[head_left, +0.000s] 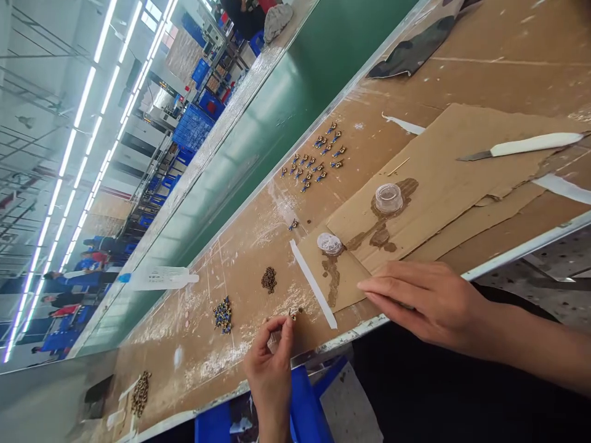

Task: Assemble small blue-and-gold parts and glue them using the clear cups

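Note:
My left hand [272, 354] is over the near part of the table, thumb and forefinger closed in a pinch. A tiny dark figure piece [292, 314] shows at the fingertips, its details too small to read. My right hand [429, 301] hovers by the near edge of the cardboard, its fingers pressed together; whatever they hold, if anything, is hidden. On the cardboard, a small clear round cup [388, 199] stands in a wet stain. Left of it lies a whitish round lid or dish [329, 243]. Farther back, several small blue-and-brown figures [318, 157] stand in rows, with a single figure [293, 224] apart.
Small piles of brown pieces [268, 280], blue-and-yellow pieces [223, 315] and more brown pieces [140, 394] lie leftward. A white-handled knife [535, 145] and thin stick [398, 166] rest on the cardboard [443, 166]. A clear squeeze bottle [159, 278] is beside the green conveyor belt [314, 86].

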`<state>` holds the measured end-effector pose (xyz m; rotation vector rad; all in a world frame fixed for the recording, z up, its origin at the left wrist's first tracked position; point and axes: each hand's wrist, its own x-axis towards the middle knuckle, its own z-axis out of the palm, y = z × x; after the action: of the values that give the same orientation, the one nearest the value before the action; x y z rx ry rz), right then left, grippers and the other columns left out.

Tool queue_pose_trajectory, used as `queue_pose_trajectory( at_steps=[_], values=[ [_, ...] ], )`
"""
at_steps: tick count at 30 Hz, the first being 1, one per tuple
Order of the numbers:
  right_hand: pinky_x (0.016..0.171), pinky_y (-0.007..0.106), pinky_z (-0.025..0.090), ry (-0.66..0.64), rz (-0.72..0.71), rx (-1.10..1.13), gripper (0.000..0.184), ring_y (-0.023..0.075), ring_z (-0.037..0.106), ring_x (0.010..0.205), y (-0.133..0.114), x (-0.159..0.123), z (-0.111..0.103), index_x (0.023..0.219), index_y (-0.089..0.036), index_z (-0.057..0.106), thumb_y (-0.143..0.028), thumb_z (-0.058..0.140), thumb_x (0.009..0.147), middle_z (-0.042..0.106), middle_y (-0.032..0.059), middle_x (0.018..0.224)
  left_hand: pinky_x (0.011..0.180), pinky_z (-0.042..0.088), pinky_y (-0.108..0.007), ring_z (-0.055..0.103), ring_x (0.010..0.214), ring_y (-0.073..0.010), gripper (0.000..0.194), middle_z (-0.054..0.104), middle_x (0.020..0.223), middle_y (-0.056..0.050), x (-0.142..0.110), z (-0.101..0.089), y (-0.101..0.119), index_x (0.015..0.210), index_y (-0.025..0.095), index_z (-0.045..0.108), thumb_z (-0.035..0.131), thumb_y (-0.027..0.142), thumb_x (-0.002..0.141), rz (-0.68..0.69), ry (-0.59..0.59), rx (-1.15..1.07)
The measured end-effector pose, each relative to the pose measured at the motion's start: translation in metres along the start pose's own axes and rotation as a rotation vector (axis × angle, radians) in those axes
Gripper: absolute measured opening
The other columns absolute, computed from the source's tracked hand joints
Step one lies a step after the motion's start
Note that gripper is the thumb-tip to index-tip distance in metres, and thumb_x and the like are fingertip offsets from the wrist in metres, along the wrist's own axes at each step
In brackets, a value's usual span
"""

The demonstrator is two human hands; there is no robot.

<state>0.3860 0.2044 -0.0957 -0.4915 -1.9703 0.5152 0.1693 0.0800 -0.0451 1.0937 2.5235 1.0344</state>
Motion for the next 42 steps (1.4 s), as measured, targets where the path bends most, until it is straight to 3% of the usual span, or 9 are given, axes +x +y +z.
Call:
queue_pose_trajectory(
  at_steps=[3,8,14,22,29,42],
  values=[
    [0.068,0.022,0.049,-0.008,-0.007,-0.025,0.01,0.0098,0.059,0.071,0.001,0.002,-0.001,0.098,-0.015,0.056,-0.012,0.05,0.09,0.063,0.0021,0.077,0.07,0.05,-0.026,0.062,0.068,-0.0161,0.022,0.069,0.071,-0.002,0.001,0.003,0.003,0.07,0.019,0.071,0.07,0.041,0.068,0.041,-0.023,0.062],
    [0.069,0.023,0.05,-0.01,0.003,-0.042,0.012,0.0106,0.06,0.073,0.002,-0.001,0.0,0.099,-0.015,0.056,-0.012,0.053,0.088,0.063,0.0023,0.08,0.083,0.046,-0.032,0.062,0.069,-0.0166,0.021,0.069,0.071,-0.001,0.002,0.005,0.005,0.071,0.021,0.071,0.068,0.042,0.069,0.031,-0.035,0.135],
    [0.067,0.023,0.049,-0.017,0.011,-0.03,0.01,0.0105,0.059,0.072,0.003,-0.003,-0.001,0.097,-0.015,0.056,-0.012,0.051,0.089,0.062,0.0024,0.078,0.07,0.049,-0.027,0.062,0.07,-0.0172,0.024,0.069,0.073,-0.003,0.003,0.005,0.003,0.073,0.02,0.071,0.069,0.043,0.067,0.023,-0.04,0.14],
    [0.067,0.023,0.049,-0.029,0.015,-0.027,0.009,0.0108,0.057,0.07,0.003,-0.002,-0.003,0.096,-0.014,0.056,-0.013,0.051,0.089,0.062,0.0028,0.076,0.075,0.046,-0.029,0.063,0.075,-0.0183,0.028,0.07,0.075,-0.002,0.003,0.006,0.008,0.073,0.02,0.071,0.068,0.047,0.067,-0.025,-0.015,0.17],
    [0.065,0.022,0.049,-0.041,0.027,-0.047,0.011,0.0102,0.058,0.068,0.004,0.0,-0.006,0.095,-0.014,0.057,-0.016,0.048,0.091,0.062,0.0025,0.075,0.07,0.05,-0.03,0.065,0.073,-0.021,0.031,0.071,0.074,-0.004,0.009,0.003,0.015,0.07,0.02,0.072,0.069,0.051,0.065,0.008,-0.073,0.27],
    [0.065,0.024,0.049,-0.024,0.019,-0.036,0.009,0.0115,0.058,0.07,0.004,-0.002,-0.005,0.093,-0.012,0.058,-0.014,0.051,0.089,0.062,0.0037,0.076,0.063,0.048,-0.027,0.064,0.064,-0.0181,0.026,0.07,0.067,-0.001,0.017,0.003,0.029,0.067,0.023,0.07,0.063,0.048,0.069,0.097,-0.162,0.416]
  ],
)
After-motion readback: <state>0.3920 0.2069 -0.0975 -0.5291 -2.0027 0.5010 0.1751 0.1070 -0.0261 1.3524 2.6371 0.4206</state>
